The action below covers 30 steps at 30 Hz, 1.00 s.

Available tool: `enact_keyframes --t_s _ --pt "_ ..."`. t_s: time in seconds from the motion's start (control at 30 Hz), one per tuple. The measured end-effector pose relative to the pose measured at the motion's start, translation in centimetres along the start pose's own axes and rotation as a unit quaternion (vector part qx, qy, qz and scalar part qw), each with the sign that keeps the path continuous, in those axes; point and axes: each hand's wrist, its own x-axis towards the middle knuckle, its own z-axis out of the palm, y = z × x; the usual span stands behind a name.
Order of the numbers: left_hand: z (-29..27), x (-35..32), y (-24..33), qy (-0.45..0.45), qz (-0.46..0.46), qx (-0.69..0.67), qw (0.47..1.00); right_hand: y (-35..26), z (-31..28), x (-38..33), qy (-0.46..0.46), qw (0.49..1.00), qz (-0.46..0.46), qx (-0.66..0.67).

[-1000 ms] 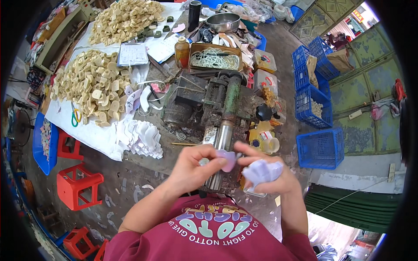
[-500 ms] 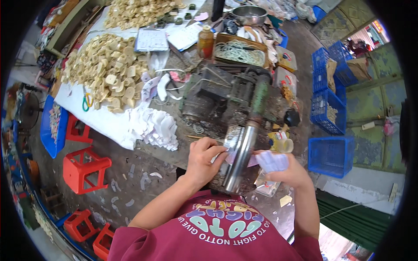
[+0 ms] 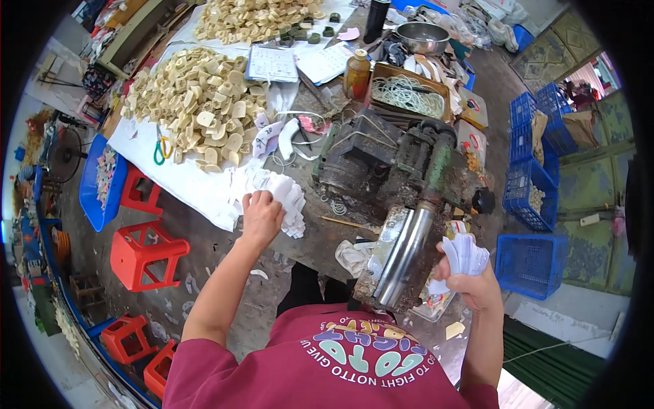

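Observation:
My left hand (image 3: 263, 215) reaches to the heap of thin white curved pieces (image 3: 289, 198) on the table. Its fingers are bent and closed at the heap's near edge; whatever they pinch is hidden. Right of the machine's shiny metal roller (image 3: 403, 262), my right hand (image 3: 477, 283) grips a fanned stack of white, faintly lavender cut pieces (image 3: 465, 255). The roller sticks out toward me from a greasy, dark green machine (image 3: 371, 153), beside a worn metal plate. A crumpled white cloth or glove (image 3: 352, 259) lies left of that plate.
Piles of beige curved pieces (image 3: 204, 102) cover the far left of the table, near scissors (image 3: 162, 148). Behind the machine stand a bottle (image 3: 356, 75), a box of pale cord (image 3: 409, 95) and a steel bowl (image 3: 424, 37). Red stools (image 3: 146, 255) stand left, blue crates (image 3: 531, 266) right.
My left hand has moved from the roller leftward to the white heap. My right hand has drawn away to the right, still holding the stack. The view has shifted.

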Motion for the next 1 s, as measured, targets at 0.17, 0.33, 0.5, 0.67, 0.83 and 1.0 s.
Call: enact_keyframes --t_s 0.17,0.33,0.5,0.67,0.83,1.0 --pt "-3.3 -0.4 5.7 0.097 -0.022 -0.070 0.993 -0.6 1.4 0.5 -0.010 1.000 -0.012 0.001" --pt "-11.5 2.0 17.4 -0.125 -0.045 -0.657 0.742 -1.6 5.3 0.4 -0.027 0.993 -0.084 -0.084" --pt "-13.2 2.4 21.1 -0.233 -0.101 -0.772 0.582 -1.9 4.9 -0.7 -0.055 0.992 -0.087 -0.079" --pt "-12.1 2.5 19.0 -0.134 -0.068 -0.684 0.714 -1.7 -0.9 -2.4 -0.009 0.994 -0.070 -0.085" --pt "-12.1 2.3 21.9 -0.143 0.043 -0.630 0.762 -1.2 0.1 -3.1 -0.155 0.970 -0.106 -0.155" --pt "-8.2 1.3 18.2 0.016 0.026 -0.486 0.874 -1.1 -4.0 -2.5 -0.116 0.967 0.063 -0.219"
